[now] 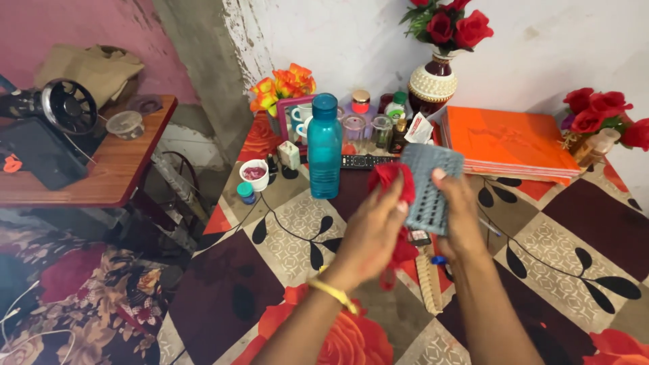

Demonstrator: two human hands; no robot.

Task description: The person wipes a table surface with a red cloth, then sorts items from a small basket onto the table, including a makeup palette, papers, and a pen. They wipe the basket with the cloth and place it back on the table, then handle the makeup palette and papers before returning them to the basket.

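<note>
Above the patterned table (554, 236), right hand (460, 216) grips a grey perforated panel (429, 189); left hand (372, 233) clutches red cloth (392, 177).

Red cloth (390, 177) and grey perforated panel (430, 189) in hands; teal bottle (325, 146); orange folders (508, 143); red roses in maroon-and-cream vase (433, 82); desk (270, 257) covered in maroon, beige and red-rose checks with black leaves.
</note>
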